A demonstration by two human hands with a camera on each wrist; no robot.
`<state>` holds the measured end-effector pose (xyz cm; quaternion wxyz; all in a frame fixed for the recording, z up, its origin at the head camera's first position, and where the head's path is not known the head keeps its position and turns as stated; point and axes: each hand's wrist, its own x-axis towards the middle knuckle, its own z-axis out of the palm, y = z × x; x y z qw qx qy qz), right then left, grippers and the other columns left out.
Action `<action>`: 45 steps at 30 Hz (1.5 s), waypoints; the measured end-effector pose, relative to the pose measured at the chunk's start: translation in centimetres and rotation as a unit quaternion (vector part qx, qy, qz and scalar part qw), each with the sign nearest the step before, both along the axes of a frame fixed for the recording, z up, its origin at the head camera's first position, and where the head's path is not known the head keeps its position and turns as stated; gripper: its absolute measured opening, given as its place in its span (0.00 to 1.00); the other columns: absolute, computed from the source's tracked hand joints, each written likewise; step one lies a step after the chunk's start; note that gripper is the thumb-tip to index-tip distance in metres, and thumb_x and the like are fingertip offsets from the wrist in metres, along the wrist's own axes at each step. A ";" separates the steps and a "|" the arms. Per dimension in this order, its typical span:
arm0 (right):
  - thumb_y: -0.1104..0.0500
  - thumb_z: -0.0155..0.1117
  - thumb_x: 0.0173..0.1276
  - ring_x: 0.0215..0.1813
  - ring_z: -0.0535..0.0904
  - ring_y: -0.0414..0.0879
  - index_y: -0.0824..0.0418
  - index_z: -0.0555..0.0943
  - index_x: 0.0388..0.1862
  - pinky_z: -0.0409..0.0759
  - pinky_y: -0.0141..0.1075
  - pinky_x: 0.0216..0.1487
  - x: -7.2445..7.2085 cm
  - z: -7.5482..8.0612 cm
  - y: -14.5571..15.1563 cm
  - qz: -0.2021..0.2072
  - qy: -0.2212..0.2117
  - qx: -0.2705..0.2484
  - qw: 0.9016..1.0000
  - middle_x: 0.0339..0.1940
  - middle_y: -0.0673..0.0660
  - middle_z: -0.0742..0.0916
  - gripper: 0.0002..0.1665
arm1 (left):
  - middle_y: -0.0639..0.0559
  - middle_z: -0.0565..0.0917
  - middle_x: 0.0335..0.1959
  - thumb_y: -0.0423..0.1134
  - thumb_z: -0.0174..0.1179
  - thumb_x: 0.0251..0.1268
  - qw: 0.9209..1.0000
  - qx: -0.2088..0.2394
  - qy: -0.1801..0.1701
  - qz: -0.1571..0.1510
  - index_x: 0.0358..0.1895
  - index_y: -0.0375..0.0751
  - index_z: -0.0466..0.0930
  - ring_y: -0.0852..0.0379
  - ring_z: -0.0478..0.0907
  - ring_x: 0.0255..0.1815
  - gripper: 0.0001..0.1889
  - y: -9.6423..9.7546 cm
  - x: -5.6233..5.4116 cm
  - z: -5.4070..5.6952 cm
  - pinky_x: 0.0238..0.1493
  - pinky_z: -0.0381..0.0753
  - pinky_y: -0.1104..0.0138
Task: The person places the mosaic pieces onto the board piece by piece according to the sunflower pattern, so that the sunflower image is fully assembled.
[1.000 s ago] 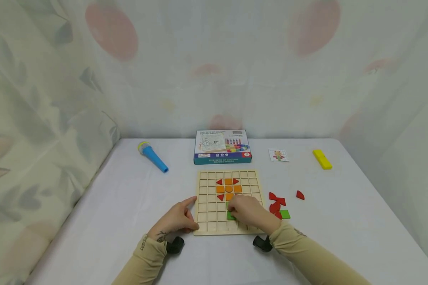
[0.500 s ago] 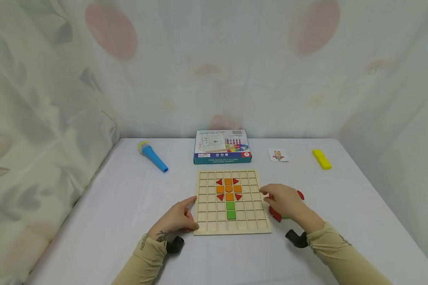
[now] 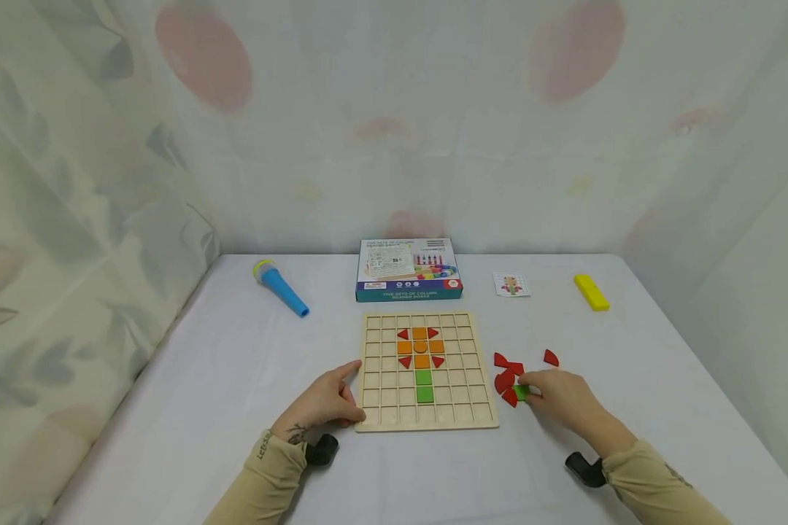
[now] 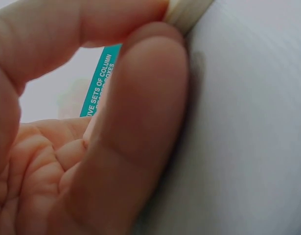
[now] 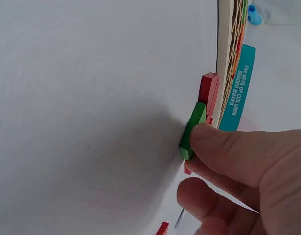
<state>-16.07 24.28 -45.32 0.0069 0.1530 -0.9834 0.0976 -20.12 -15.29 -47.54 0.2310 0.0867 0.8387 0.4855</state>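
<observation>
My right hand (image 3: 561,397) pinches a green square tile (image 5: 192,131) at the right of the board, thumb on its face in the right wrist view. Red tiles (image 3: 507,379) lie heaped right beside it. A wooden grid board (image 3: 381,417) holds orange squares around an orange disc (image 3: 421,347), red triangles (image 3: 403,362) at their corners, and two green squares (image 3: 424,394) below in a column. My left hand (image 3: 325,401) rests at the board's left edge, index finger and thumb spread apart and touching it. In the left wrist view the thumb (image 4: 145,98) covers much of the scene.
Behind the board lies a printed toy box (image 3: 409,271). A blue toy microphone (image 3: 284,288) is at the back left. Toward the back right are a small picture card (image 3: 511,284) and a yellow block (image 3: 592,292). One red quarter-round tile (image 3: 551,357) lies apart from the heap.
My right hand has left the board, uncovering two green squares and a red triangle, and moved right to the loose tiles, where it grips a green one. The left hand stays put.
</observation>
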 end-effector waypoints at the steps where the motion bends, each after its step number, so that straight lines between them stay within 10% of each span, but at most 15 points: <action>1: 0.61 0.73 0.49 0.35 0.80 0.44 0.58 0.84 0.39 0.80 0.39 0.37 0.0 -0.1 0.0 0.002 0.002 0.001 1.000 0.33 0.49 0.86 0.15 | 0.50 0.77 0.19 0.31 0.72 0.39 1.000 -0.001 0.001 -0.001 0.72 0.38 0.51 0.59 0.74 0.16 0.52 0.0 0.0 0.0 0.21 0.75 0.66; 14: 0.64 0.73 0.49 0.29 0.71 0.39 0.55 0.81 0.28 0.73 0.33 0.30 -0.3 0.7 -0.2 0.002 -0.053 -0.015 0.998 0.26 0.45 0.78 0.10 | 0.50 0.77 0.18 0.31 0.72 0.39 1.000 -0.001 -0.002 0.004 0.72 0.39 0.52 0.59 0.73 0.15 0.52 0.0 0.1 0.1 0.21 0.75 0.67; 26: 0.61 0.69 0.56 0.30 0.71 0.37 0.53 0.81 0.29 0.72 0.30 0.30 -2.1 4.4 -6.4 0.094 -0.037 -0.071 0.992 0.27 0.43 0.79 0.05 | 0.49 0.77 0.19 0.30 0.71 0.39 1.000 0.018 0.002 -0.001 0.72 0.37 0.51 0.59 0.73 0.15 0.52 -0.1 0.2 0.3 0.20 0.75 0.66; 45: 0.60 0.67 0.56 0.26 0.69 0.37 0.48 0.77 0.21 0.68 0.29 0.30 -1.9 1.4 -13.7 0.177 -0.084 -0.059 0.979 0.19 0.40 0.75 0.09 | 0.49 0.77 0.19 0.31 0.72 0.39 1.000 0.022 -0.002 0.002 0.72 0.39 0.52 0.59 0.73 0.15 0.52 -0.1 0.3 0.2 0.20 0.75 0.66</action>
